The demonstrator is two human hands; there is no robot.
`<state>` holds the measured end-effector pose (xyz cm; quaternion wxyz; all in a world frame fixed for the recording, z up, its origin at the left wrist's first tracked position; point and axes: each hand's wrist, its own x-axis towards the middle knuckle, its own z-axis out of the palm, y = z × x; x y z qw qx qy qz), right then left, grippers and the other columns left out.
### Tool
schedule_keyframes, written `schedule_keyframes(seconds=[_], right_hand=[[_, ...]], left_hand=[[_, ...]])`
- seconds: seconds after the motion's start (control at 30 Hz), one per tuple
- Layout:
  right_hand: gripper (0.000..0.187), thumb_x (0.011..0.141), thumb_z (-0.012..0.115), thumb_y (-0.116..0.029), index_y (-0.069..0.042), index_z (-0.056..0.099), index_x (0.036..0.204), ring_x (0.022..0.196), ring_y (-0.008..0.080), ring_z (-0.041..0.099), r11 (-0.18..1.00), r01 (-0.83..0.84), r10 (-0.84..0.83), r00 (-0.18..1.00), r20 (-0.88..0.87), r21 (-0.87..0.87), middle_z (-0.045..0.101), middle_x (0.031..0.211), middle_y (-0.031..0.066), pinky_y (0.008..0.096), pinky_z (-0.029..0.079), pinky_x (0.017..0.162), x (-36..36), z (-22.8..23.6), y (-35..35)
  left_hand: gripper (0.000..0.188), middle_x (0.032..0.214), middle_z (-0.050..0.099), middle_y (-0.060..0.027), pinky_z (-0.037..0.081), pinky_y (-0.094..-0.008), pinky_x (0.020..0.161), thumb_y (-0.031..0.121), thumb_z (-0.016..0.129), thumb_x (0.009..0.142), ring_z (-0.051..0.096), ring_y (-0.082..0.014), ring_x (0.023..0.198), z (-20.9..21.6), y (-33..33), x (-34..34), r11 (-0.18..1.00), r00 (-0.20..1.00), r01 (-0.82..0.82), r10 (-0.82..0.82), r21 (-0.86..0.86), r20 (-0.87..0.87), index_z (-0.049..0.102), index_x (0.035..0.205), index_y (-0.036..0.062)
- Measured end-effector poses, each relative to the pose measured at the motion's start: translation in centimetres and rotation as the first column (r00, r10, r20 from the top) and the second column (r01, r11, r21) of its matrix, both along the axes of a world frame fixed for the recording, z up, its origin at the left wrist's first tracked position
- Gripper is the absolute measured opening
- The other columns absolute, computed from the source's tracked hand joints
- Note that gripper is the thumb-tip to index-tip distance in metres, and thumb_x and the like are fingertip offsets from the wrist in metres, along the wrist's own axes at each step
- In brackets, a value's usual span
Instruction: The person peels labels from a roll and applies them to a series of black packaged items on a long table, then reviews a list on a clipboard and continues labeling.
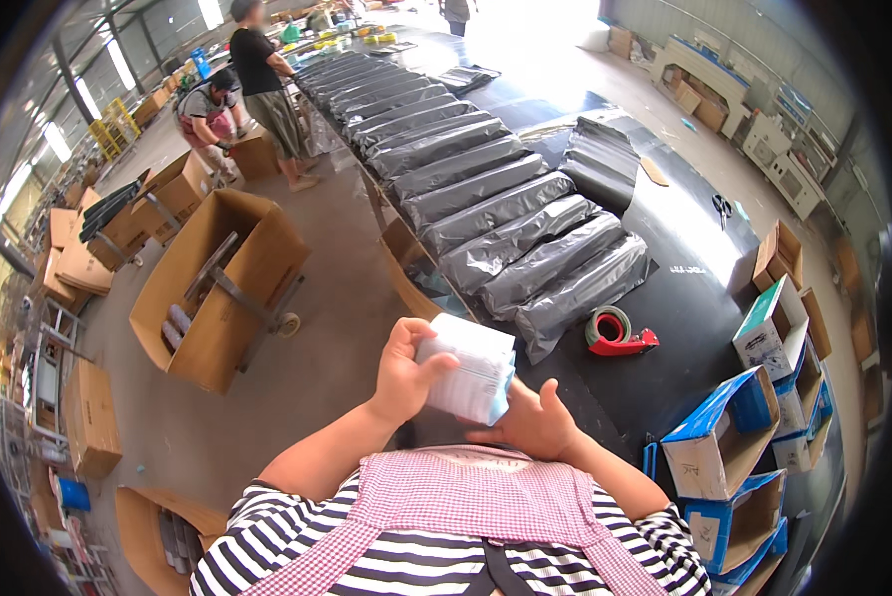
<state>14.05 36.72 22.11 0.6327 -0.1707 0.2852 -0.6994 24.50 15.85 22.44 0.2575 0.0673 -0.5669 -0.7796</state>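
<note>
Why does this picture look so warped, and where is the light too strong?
Head view: fisheye distortion, with black corners and walls bending near the rim; head view: the bright opening at the far end is blown out white; head view: glare streaks the shiny dark packages; head view: the white stack looks pale, its print unclear.

Bright, top ctr overexp., edges fisheye-warped

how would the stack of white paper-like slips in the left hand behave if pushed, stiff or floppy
The stack of white paper-like slips would probably feel fairly firm, since several layers lie together. Its uneven right edge suggests sheets might slide apart, though the left hand gripping its left side should limit that.
</note>
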Motion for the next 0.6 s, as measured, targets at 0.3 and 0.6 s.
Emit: schedule_keyframes(seconds=[0.3,0.6], right_hand=[[0.052,0.089,0.071,-0.015,-0.008,0.049,0.135,0.114,0.0263,0.061,0.831,0.529,-0.505,0.847,-0.167,0.171,0.061,0.126,0.0095,0.0424,0.055,0.085,-0.4,-1.8,-11.4],[0.048,0.091,0.068,-0.011,-0.009,0.049,0.135,0.114,0.0257,0.061,0.709,0.688,-0.685,0.724,-0.083,0.155,0.061,0.126,0.0087,0.0427,0.056,0.086,-0.3,-2.2,-16.2]], left_hand=[[0.084,0.118,0.063,-0.0122,0.032,-0.0457,0.11,0.025,0.085,0.078,0.063,-0.0229,0.106,-0.2,-10.1,-4.0,0.916,0.99,0.136,-0.112,-0.378,0.084,0.035,0.143,0.0037],[0.059,0.135,0.051,-0.0182,0.019,-0.0545,0.117,0.027,0.083,0.078,0.039,-0.0334,0.136,-1.8,-17.3,-6.1,0.791,0.923,0.373,-0.261,-0.486,0.284,0.056,0.125,0.0048]])
